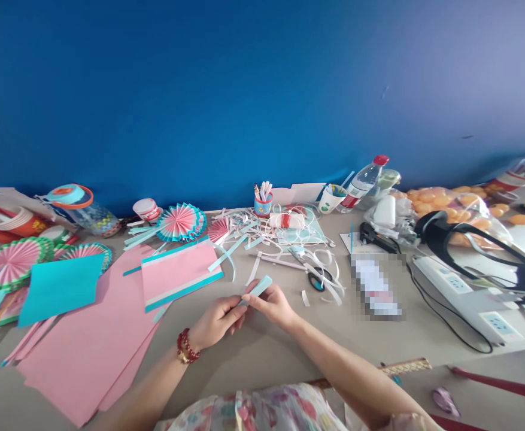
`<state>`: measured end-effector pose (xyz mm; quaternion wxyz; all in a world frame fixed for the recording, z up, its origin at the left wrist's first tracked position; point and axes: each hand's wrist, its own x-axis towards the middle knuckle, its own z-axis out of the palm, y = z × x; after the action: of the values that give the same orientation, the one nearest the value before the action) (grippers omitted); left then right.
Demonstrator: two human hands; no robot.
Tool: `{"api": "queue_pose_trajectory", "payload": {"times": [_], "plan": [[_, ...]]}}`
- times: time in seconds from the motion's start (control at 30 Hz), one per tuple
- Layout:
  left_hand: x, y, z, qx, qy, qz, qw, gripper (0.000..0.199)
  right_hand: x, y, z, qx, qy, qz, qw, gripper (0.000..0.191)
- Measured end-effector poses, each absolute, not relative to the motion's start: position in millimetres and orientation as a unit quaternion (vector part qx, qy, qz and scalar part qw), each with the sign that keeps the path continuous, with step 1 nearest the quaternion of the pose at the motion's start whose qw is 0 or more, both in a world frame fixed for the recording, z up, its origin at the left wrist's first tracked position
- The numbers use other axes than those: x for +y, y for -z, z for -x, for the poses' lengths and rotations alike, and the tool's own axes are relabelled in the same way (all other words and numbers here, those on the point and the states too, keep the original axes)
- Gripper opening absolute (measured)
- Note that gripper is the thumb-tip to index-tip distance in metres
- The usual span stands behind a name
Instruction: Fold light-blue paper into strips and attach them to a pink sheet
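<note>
Both hands meet over the grey table, low in the middle of the view. My left hand (221, 320), with red beads at the wrist, pinches the lower end of a narrow pale blue paper strip (261, 285). My right hand (272, 305) has its thumb and fingers closed on the same strip, nearer its upper end. Just behind and left lies a pink sheet with blue and pale bands (181, 269). Larger pink sheets (96, 341) spread on the left, with a plain blue sheet (62, 289) over them.
Pink and blue paper fans (181, 222) lie near the wall. Paper scraps, tangled white cord and scissors (319, 279) are behind my hands. A bottle (363, 182) and a paper cup (331, 199) stand at the back. On the right are a phone, a power strip (469, 299) and black headgear.
</note>
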<state>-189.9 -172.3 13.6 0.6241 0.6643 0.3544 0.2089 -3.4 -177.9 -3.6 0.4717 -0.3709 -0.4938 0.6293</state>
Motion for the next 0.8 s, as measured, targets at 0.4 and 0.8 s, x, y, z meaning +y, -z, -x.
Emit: {"api": "queue_pose_trajectory", "payload": {"times": [0.4, 0.8], "plan": [[-168.0, -14.6, 195.7, 0.389, -0.176, -0.651, 0.627, 0.044, -176.8, 0.9, -2.3, -0.54, -0.582, 0.373, 0.48, 0.029], [-166.0, -18.4, 196.4, 0.412, -0.152, -0.686, 0.579, 0.04, -174.7, 4.1, -4.3, -0.527, -0.55, 0.411, 0.501, 0.028]]}}
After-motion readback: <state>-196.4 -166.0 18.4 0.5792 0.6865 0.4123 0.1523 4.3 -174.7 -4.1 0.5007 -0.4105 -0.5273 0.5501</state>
